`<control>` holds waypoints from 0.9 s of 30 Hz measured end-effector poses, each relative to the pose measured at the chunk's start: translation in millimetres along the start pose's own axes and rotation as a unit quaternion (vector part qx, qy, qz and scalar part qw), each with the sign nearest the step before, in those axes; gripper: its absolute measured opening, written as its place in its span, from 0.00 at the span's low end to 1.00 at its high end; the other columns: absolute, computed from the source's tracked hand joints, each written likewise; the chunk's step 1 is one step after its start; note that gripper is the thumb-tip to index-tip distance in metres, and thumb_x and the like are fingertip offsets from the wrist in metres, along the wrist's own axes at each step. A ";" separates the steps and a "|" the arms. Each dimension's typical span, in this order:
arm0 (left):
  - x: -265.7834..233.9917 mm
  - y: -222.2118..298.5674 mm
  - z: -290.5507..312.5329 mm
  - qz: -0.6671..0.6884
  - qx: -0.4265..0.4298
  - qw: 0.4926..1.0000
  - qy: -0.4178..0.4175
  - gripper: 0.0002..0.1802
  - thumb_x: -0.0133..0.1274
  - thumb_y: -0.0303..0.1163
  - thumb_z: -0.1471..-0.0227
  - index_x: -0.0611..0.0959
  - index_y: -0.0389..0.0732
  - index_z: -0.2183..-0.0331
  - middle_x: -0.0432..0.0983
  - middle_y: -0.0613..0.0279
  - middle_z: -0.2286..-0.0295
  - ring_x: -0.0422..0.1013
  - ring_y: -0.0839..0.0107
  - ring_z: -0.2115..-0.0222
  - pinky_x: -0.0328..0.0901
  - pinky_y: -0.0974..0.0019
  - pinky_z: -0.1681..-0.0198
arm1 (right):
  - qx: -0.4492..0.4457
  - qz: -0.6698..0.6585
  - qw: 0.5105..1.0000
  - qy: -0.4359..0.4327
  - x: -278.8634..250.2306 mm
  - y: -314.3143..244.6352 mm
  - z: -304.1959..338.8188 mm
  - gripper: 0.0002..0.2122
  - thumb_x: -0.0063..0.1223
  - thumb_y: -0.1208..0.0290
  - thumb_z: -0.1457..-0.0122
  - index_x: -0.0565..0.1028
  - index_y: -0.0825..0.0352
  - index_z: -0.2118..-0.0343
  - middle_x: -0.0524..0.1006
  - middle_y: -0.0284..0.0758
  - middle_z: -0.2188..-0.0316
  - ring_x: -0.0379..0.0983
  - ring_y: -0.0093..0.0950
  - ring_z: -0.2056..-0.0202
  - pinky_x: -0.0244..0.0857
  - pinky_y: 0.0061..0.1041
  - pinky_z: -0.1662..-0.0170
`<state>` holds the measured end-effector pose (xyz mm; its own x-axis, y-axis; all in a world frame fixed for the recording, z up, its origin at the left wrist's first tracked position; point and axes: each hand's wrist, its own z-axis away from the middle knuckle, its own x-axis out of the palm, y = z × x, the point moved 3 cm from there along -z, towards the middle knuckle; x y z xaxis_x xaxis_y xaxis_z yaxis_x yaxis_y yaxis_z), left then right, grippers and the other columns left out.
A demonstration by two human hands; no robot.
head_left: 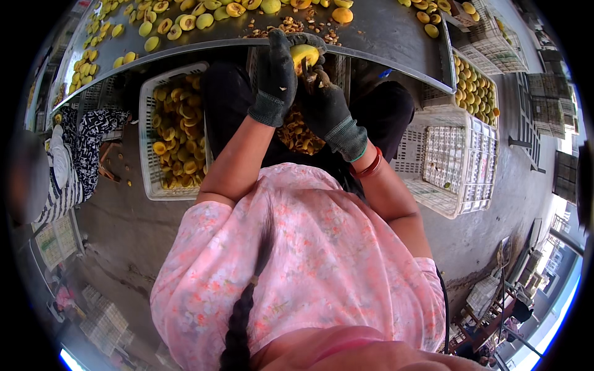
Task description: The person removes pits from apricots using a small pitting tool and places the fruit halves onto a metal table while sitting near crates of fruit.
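Observation:
Both my hands wear dark work gloves and meet at the near edge of the metal table [396,52]. My left hand [275,77] is closed around a yellow peach-like fruit [304,57], its thumb up on the left side and fingers behind. Close against the fruit's lower right side is my right hand [328,111], fingers curled and closed. A dark, narrow piece shows between its fingers and the fruit; I cannot make out what it is. On the table just beyond lie brown pits and fragments [291,26]. Below my hands, between my knees, are orange-brown pieces [300,133].
Halved and whole yellow-green fruits [204,20] spread over the table's far part. A white crate [147,123] of fruit halves stands left of my legs. At right are an open white crate [461,167] and a crate of whole fruit [473,86]. Another person [74,161] sits at far left.

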<state>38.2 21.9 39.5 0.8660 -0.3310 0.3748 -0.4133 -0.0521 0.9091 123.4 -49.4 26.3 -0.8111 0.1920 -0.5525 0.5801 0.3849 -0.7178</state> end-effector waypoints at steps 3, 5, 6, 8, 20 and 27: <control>-5.9 -3.7 -1.8 -0.057 0.021 0.998 0.018 0.30 0.31 0.48 0.40 0.80 0.34 0.69 0.77 0.58 0.76 0.73 0.71 0.76 0.68 0.71 0.70 | 0.053 -0.038 0.998 -0.023 -2.0 -5.9 -3.4 0.12 0.50 0.81 0.50 0.69 0.70 0.60 0.73 0.42 0.64 0.71 0.34 0.64 0.64 0.26 0.62; -12.9 -7.5 -7.3 -0.208 0.070 0.975 0.025 0.30 0.31 0.48 0.40 0.80 0.34 0.69 0.77 0.59 0.76 0.73 0.71 0.76 0.68 0.72 0.71 | 0.024 -0.004 0.999 -0.029 1.4 -2.6 -4.9 0.12 0.49 0.81 0.50 0.69 0.70 0.61 0.73 0.44 0.64 0.72 0.38 0.63 0.64 0.27 0.63; -10.1 -7.3 -6.5 -0.178 0.061 0.982 0.025 0.30 0.31 0.48 0.40 0.80 0.34 0.70 0.77 0.59 0.77 0.73 0.72 0.76 0.68 0.72 0.71 | 0.010 0.012 0.999 -0.031 2.9 0.5 -5.3 0.11 0.49 0.81 0.50 0.70 0.70 0.61 0.73 0.45 0.64 0.72 0.40 0.63 0.64 0.27 0.63; -2.3 -4.4 -3.4 -0.118 0.044 0.992 0.028 0.30 0.31 0.48 0.40 0.80 0.33 0.70 0.77 0.60 0.77 0.73 0.72 0.77 0.67 0.72 0.72 | 0.001 -0.019 0.999 -0.039 4.2 5.2 -4.7 0.11 0.49 0.81 0.49 0.69 0.70 0.61 0.72 0.45 0.65 0.71 0.40 0.64 0.64 0.27 0.63; -1.0 -0.7 -2.0 -0.066 0.076 0.995 -0.013 0.28 0.32 0.46 0.40 0.79 0.33 0.67 0.77 0.58 0.74 0.73 0.73 0.74 0.68 0.70 0.68 | 0.166 -0.297 0.938 -0.060 9.3 11.2 -0.2 0.09 0.46 0.79 0.47 0.68 0.67 0.62 0.70 0.28 0.78 0.68 0.20 0.78 0.63 0.21 0.76; -18.7 -8.3 -5.5 -0.031 0.017 0.999 -0.040 0.26 0.33 0.47 0.40 0.78 0.34 0.66 0.77 0.59 0.73 0.73 0.73 0.74 0.69 0.71 0.70 | 0.294 -0.450 0.836 -0.115 1.1 -7.8 5.2 0.04 0.47 0.75 0.44 0.68 0.65 0.66 0.67 0.26 0.82 0.61 0.16 0.85 0.57 0.17 0.82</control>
<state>27.0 33.7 26.0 0.8656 -0.4003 0.3007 -0.3698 -0.1065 0.9230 118.4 -56.9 29.1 -0.9421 -0.1415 0.3041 -0.2649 -0.2422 -0.9334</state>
